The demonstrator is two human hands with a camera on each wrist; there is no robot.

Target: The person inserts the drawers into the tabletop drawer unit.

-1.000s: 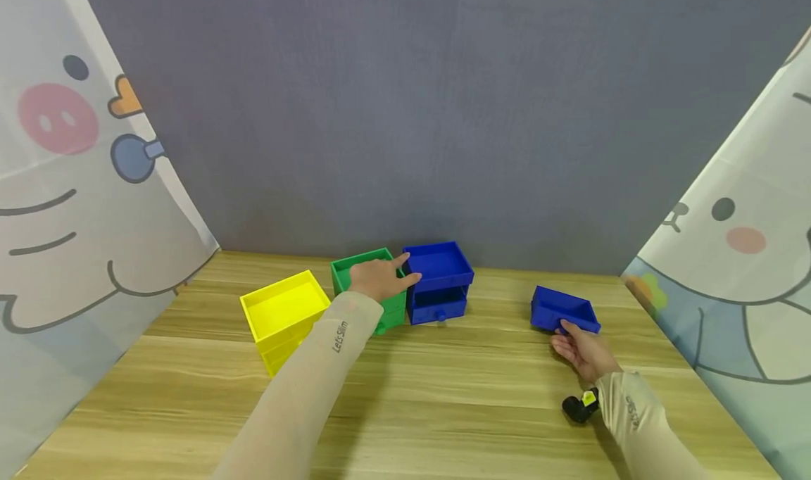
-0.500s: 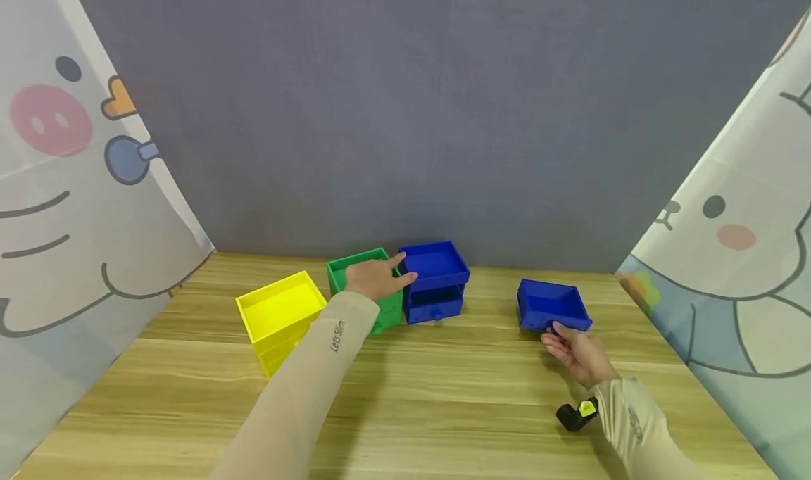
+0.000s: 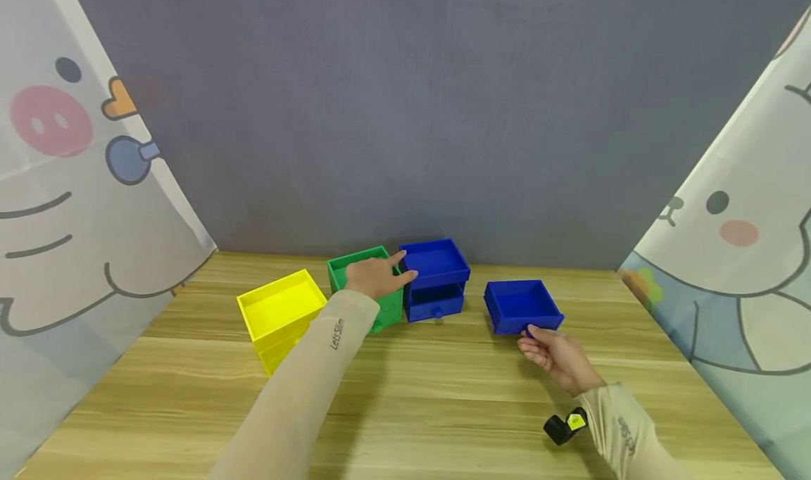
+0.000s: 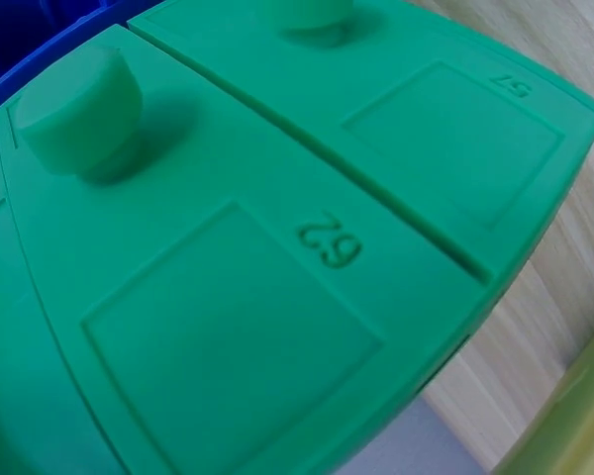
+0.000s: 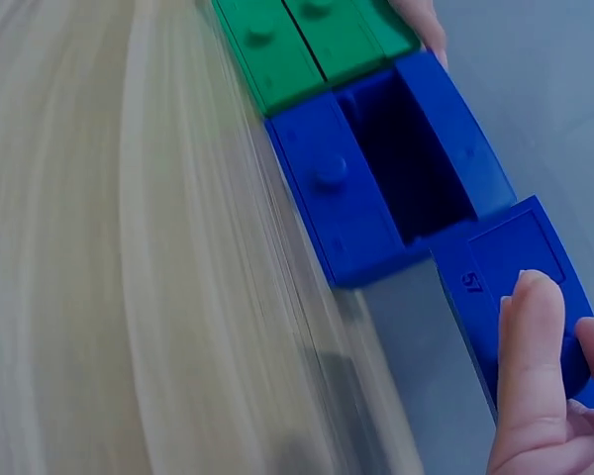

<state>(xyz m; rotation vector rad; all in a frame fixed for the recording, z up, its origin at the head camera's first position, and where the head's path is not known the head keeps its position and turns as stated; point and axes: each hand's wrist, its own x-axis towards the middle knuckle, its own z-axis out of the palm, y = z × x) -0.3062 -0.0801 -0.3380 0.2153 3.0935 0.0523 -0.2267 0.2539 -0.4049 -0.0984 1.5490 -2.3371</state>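
My right hand [image 3: 560, 359] pinches the front knob of a loose blue drawer [image 3: 522, 302] between thumb and finger, holding it above the table. In the right wrist view this drawer [image 5: 480, 267] shows a "57" on its front. To its left stands a small blue cabinet [image 3: 437, 258] with an open upper slot [image 5: 401, 148] and a lower drawer [image 5: 327, 188] in place. My left hand [image 3: 374, 277] reaches over the green cabinet [image 3: 388, 312], thumb and index finger extended against the blue cabinet's left side; its other fingers are hidden.
A yellow cabinet [image 3: 283, 305] stands left of the green one, angled and partly behind my left sleeve. Behind them rises a grey wall panel [image 3: 437, 114]. Printed cloth panels [image 3: 747, 283] flank the wooden table [image 3: 443, 395]. A black wrist device [image 3: 564, 425] hangs by my right wrist.
My right hand has carried the blue drawer leftward, nearer the blue cabinet, and turned it so its inside shows more. My left hand stays at the cabinets.
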